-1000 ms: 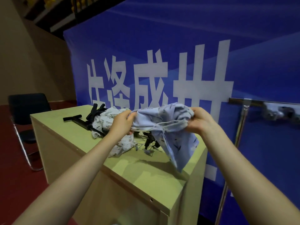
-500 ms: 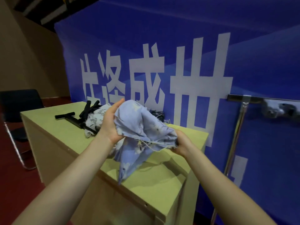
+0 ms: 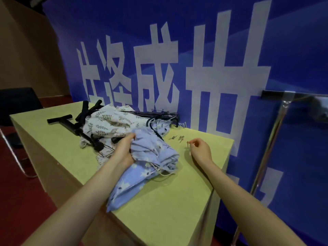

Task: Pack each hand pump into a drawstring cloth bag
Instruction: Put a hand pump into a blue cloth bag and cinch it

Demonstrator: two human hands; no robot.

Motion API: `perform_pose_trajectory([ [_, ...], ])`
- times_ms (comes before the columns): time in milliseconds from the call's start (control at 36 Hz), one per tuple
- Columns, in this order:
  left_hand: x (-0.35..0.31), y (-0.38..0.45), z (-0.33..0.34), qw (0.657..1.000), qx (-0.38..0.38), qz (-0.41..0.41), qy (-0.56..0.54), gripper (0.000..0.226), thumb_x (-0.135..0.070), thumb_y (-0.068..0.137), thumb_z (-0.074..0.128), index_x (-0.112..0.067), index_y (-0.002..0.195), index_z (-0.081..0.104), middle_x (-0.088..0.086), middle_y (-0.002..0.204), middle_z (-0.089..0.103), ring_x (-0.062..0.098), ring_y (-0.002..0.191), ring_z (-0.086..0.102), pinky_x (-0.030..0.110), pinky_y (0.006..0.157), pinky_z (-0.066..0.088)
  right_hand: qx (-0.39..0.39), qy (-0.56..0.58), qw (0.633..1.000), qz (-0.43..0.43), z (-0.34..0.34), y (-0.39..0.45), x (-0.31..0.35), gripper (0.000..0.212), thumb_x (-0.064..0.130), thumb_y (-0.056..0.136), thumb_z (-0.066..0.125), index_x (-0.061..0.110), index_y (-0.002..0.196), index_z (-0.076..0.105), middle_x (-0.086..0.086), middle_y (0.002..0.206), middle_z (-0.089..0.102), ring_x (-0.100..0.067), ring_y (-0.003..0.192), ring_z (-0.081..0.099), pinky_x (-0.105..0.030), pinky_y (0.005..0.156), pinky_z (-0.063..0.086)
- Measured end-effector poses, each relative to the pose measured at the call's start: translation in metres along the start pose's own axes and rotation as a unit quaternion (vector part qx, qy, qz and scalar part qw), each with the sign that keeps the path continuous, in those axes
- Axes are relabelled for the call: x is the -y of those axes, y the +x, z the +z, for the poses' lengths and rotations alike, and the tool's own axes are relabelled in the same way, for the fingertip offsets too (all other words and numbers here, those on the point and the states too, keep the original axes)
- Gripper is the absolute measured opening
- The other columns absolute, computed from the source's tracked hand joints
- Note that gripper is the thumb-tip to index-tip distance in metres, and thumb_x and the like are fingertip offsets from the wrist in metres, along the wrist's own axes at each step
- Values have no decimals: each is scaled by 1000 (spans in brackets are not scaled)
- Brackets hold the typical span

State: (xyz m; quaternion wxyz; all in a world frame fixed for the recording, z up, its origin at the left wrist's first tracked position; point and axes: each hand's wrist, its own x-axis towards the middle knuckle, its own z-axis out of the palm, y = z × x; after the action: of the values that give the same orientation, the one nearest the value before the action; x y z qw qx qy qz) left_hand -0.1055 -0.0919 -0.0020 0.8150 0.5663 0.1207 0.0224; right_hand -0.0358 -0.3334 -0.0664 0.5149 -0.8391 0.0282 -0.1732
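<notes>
Fingers of the left hand [image 3: 125,150] curl into the bunched top of a pale blue drawstring cloth bag with white star-like flowers [image 3: 142,167], gripping the fabric and holding it against the yellow-green worktop [image 3: 170,210]. The left forearm reaches in from the lower left, wrist bent slightly downward. The right hand [image 3: 199,150] hovers just above the worktop on the right side of that bag, thumb and forefinger pinching a tiny metal needle-like piece [image 3: 187,144]; the other fingers are loosely curled. What exactly this piece is cannot be made out. A few similar small metal bits [image 3: 179,138] lie on the worktop just beyond it.

The blue bag's lower end hangs over the near edge of the worktop, and its white cord loops out near the middle. Behind the left hand lies a cream cloth bag printed with grey leaves [image 3: 110,123], draped over a black hand pump with a T-shaped handle [image 3: 71,122], so that only the handle and part of the shaft show. More black pump parts [image 3: 159,114] lie tangled at the back, against a blue banner with large white characters [image 3: 204,68].
</notes>
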Motion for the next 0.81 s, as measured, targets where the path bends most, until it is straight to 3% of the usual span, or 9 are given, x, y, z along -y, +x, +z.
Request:
perform_pose_trajectory([
  [139,23,9,0,999,-4,37,32,46,-55,91,53,-13,110,62,8,100,69,26,92,64,42,87,53,-23,-150,988,28,3,30,-5,39,40,88,62,8,109,67,-7,106,69,-26,97,63,-32,76,45],
  [194,31,13,-8,997,13,33,62,69,-74,68,66,-26,118,62,3,123,62,25,111,58,50,95,50,-11,-223,974,28,7,36,-5,40,45,87,61,7,96,69,-8,94,71,-27,85,64,-34,70,48],
  [250,37,17,-10,995,49,34,78,79,-70,61,73,-28,126,59,2,136,56,23,120,55,49,95,51,-3,-289,957,21,12,41,-5,36,45,87,60,10,87,68,-8,87,70,-27,78,63,-32,63,47],
  [417,44,20,-7,988,75,59,119,9,-24,93,60,-19,98,65,-15,70,73,-5,60,67,16,56,53,-15,-347,938,-2,22,49,-10,18,14,92,53,10,98,69,-9,99,68,-30,89,64,-28,64,41],
  [472,44,19,-8,988,66,72,117,6,-25,93,60,-21,96,64,-17,68,71,-4,64,66,16,58,52,-11,-364,931,-3,24,48,-11,21,11,92,50,7,102,67,-11,104,66,-31,94,63,-30,66,41],
  [556,42,16,-8,990,48,69,112,14,-29,90,63,-19,99,68,-2,93,73,11,88,67,29,80,52,-9,-383,924,-12,25,44,-8,23,11,95,45,4,109,61,-14,113,59,-33,103,58,-34,72,41],
  [639,41,16,-10,992,46,59,100,21,-30,89,66,-14,101,70,10,103,74,25,100,68,40,95,51,-31,-259,965,11,19,38,-6,27,19,100,37,3,109,57,-14,107,60,-33,97,58,-33,71,39],
  [694,39,12,-11,992,48,58,101,21,-29,88,66,-12,100,71,12,103,73,27,100,67,44,99,49,-24,-71,997,27,15,28,-1,25,20,101,34,6,101,56,-11,100,60,-27,86,55,-34,68,40],
  [806,33,2,-10,992,55,61,92,24,-29,92,62,-13,109,64,8,117,66,24,110,62,45,105,44,22,249,968,-15,7,-34,32,26,9,99,36,12,75,46,-4,70,53,-14,60,46,-23,49,38],
])
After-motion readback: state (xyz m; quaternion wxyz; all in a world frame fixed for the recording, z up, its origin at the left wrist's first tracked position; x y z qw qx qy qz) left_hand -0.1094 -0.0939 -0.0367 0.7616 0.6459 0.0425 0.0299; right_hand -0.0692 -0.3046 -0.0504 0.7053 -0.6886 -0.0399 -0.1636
